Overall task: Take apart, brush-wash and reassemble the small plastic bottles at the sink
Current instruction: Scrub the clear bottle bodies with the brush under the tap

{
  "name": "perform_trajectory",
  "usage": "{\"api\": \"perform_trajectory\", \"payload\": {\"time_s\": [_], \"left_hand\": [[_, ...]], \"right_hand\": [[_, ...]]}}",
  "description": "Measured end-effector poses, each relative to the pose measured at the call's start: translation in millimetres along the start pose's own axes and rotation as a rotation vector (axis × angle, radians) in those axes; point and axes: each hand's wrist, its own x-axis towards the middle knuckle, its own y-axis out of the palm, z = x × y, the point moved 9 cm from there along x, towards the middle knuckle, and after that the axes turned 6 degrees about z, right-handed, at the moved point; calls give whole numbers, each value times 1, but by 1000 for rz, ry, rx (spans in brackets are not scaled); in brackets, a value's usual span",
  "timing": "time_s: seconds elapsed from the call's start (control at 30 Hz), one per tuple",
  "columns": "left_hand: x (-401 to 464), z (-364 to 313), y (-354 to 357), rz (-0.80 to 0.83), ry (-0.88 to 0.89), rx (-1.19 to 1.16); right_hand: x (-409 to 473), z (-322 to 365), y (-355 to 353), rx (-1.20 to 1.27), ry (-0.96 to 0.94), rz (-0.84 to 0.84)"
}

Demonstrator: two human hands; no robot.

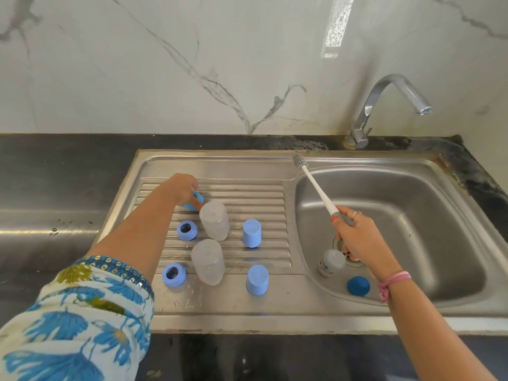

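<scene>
Over at the steel sink [275, 312], the person's left hand [182, 188] reaches across the ribbed draining board, its fingers curled round a blue ring [195, 201] at the far end of the rows. Two clear bottle bodies [214, 220] stand upside down on the ribs, one behind the other. To their left lie two more blue rings [187, 230], openings up; to their right stand two pale blue caps [251, 232], also inverted. The right hand [360, 237] hovers over the basin, fingers clamped on the grey grip of a white bottle brush [316, 187], whose bristled head points up and away toward the back rim of the sink. Down in the basin, a small bottle [331, 262] lies just beside the drain, and a darker blue cap [358, 285] rests near it. A chrome tap [384, 105] rises from the dark worktop [55, 166] behind.
</scene>
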Motion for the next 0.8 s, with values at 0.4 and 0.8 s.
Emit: {"api": "perform_trajectory", "payload": {"time_s": [0.4,0.8], "left_hand": [[-10,-101,-63,-148,176,-12],[-40,-309,17,-45,392,-97]], "right_hand": [[-3,-20,-56,7,-26,-83],[4,-88,-155,-116,-5,-9]]}}
